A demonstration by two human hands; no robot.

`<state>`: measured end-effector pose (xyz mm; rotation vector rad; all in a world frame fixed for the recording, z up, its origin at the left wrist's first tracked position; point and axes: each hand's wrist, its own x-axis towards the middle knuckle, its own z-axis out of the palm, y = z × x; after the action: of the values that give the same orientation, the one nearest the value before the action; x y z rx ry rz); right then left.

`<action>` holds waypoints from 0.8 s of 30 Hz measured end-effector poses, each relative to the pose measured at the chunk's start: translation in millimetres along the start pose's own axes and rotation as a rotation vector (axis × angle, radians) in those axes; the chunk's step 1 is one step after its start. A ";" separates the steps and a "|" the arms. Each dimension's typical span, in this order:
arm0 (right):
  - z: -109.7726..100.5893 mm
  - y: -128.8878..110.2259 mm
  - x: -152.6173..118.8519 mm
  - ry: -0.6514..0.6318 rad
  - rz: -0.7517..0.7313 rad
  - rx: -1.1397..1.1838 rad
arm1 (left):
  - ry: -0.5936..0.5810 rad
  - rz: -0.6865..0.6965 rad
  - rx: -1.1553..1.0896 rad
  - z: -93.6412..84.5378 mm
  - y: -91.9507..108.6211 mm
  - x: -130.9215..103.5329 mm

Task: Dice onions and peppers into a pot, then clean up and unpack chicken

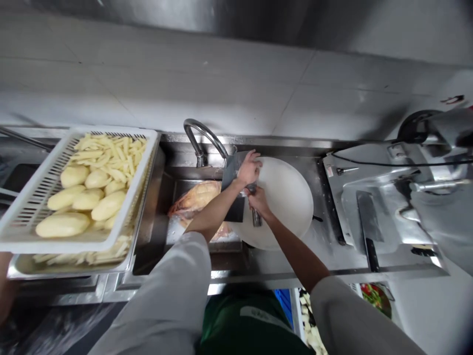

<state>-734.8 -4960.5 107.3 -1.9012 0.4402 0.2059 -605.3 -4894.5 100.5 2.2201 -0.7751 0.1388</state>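
My right hand (257,198) is closed round the handle of a cleaver (232,170), with the handle's end showing below my fingers. Its broad grey blade stands toward the sink and tap. My left hand (250,167) lies at the blade's upper edge, fingers stretched out and spread. Below the blade shows a dark flat piece (235,210); whether it belongs to the cleaver I cannot tell. Under both hands is a round white cutting board (290,207). Pale plucked poultry (199,197) lies in the sink to the left, partly hidden by my left forearm.
A curved tap (203,128) rises behind the sink (148,241). At left, a white basket (99,245) of peeled potatoes and potato sticks rests over a metal tray (70,268). Another cleaver (369,222) lies on a machine (402,192) at right. Someone's blurred arm (5,286) shows at the left edge.
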 end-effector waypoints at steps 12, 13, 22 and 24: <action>-4.3 40.1 -57.2 0.043 0.028 -0.111 | -0.080 0.022 -0.022 13.9 24.9 -65.8; -2.9 19.6 -25.3 0.037 0.018 -0.094 | -0.058 0.015 -0.026 5.0 9.2 -31.6; -3.5 66.3 -108.5 0.011 0.006 -0.047 | -0.042 -0.026 0.001 21.2 55.1 -116.6; -7.2 96.1 -155.6 0.005 0.044 -0.064 | -0.052 -0.021 0.001 32.8 78.9 -165.8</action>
<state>-915.8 -4965.5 81.1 -1.9563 0.4835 0.2471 -789.0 -4877.8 73.2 2.2395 -0.7794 0.0709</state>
